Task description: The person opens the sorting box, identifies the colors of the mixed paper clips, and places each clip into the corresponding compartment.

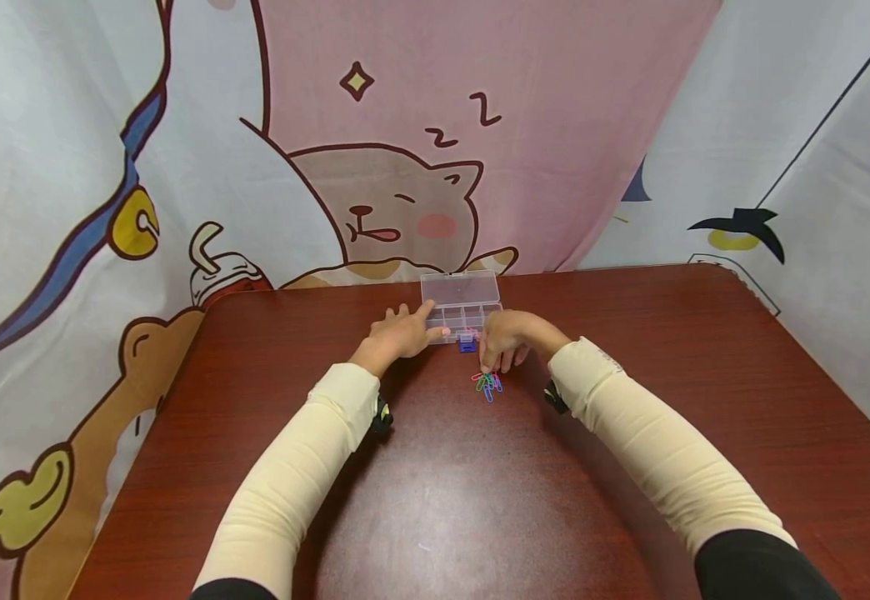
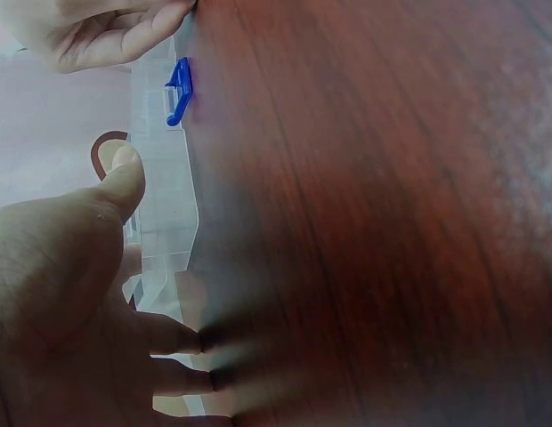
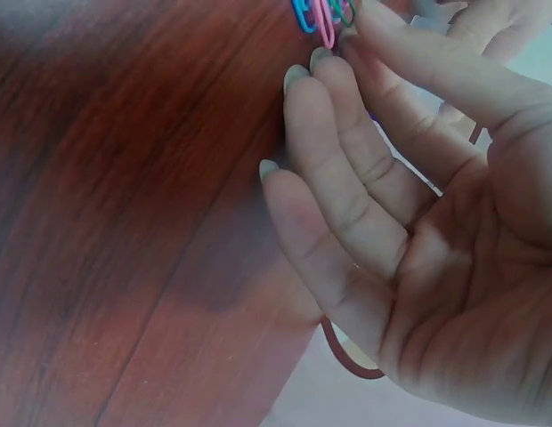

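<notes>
A clear plastic box (image 1: pixel 452 317) stands on the reddish-brown table (image 1: pixel 435 500), its lid (image 1: pixel 460 289) open at 12 o'clock, its blue latch (image 1: pixel 467 343) at 6 and dividers showing inside. A loose pile of paper clips (image 1: pixel 489 387), with pink, green and blue among them, lies on the wood just outside the box, at its 5 o'clock. The left hand (image 1: pixel 402 332) is at the box's 9 o'clock, fingers spread apart, thumb reaching over the box's near left part. The right hand (image 1: pixel 508 337) is at 4 o'clock, bent down over the clips; its thumb and forefinger tips come close together at a green clip, though I cannot tell whether they pinch it. Cream sleeves (image 1: pixel 273 475) cover both forearms, and at 12 o'clock beyond the table hangs a cloth (image 1: pixel 555 83) printed with a sleeping animal
</notes>
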The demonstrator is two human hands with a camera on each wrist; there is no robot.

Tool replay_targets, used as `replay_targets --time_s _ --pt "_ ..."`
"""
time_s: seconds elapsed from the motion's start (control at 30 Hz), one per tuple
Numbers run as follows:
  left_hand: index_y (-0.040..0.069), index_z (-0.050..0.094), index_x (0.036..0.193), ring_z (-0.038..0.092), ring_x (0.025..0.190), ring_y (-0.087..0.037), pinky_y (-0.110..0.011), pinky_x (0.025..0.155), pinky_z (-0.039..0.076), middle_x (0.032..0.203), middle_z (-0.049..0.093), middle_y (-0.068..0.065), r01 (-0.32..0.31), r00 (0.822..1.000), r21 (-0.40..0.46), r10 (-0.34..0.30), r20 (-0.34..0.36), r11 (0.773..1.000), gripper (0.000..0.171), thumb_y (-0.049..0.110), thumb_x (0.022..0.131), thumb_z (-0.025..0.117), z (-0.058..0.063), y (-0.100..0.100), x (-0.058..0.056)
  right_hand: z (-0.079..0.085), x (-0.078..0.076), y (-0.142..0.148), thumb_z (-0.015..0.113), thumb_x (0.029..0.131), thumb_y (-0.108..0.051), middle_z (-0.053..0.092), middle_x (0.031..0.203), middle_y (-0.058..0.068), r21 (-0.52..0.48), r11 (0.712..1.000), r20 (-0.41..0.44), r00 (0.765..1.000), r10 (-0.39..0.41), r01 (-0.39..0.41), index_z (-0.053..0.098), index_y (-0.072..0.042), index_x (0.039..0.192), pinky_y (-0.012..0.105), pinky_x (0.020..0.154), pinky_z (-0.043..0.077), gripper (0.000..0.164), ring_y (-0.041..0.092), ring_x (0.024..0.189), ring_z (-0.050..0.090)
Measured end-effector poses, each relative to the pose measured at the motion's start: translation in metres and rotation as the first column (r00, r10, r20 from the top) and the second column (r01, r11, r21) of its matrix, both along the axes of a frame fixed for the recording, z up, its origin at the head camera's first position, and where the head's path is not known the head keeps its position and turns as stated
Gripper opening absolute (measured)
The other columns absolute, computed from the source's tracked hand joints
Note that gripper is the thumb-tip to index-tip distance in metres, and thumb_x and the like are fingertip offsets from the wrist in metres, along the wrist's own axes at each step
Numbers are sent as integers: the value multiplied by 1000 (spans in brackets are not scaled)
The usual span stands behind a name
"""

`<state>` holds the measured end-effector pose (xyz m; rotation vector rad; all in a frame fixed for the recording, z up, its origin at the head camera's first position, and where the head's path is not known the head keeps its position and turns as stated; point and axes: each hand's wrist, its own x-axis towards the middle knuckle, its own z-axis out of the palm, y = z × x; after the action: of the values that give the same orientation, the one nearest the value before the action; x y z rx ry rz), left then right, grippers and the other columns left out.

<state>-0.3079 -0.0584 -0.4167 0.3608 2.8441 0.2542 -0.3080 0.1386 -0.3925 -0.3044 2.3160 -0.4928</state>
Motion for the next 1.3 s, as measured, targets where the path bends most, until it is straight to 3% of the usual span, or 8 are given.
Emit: replay_targets --time_s 0.4,0.87,1.3 --pt "30 16 144 24 127 -43 -61 89 29 142 27 -22 1 1000 -2 -1 1 1000 69 65 87 32 -3 0 1 -4 1 -6 77 70 -14 67 74 9 49 999 -13 1000 23 -22 70 -8 81 41 64 51 13 24 72 66" --pt "30 17 144 25 126 -43 -62 88 29 141 28 -22 3 1000 2 -3 -6 1000 69 65 86 33 -3 0 1 0 2 -2 75 71 -12 67 73 12 15 1000 -18 1000 2 -2 71 -7 79 39 63 51 10 24 72 66" --pt "31 17 143 23 128 -43 -61 89 28 143 25 -22 -7 1000 17 7 -2 1000 68 64 87 34 -1 -1 0 -3 -4 4 74 71 -15 68 75 7 -57 998 28 999 -16 18 71 -7 79 36 59 51 12 22 72 65"
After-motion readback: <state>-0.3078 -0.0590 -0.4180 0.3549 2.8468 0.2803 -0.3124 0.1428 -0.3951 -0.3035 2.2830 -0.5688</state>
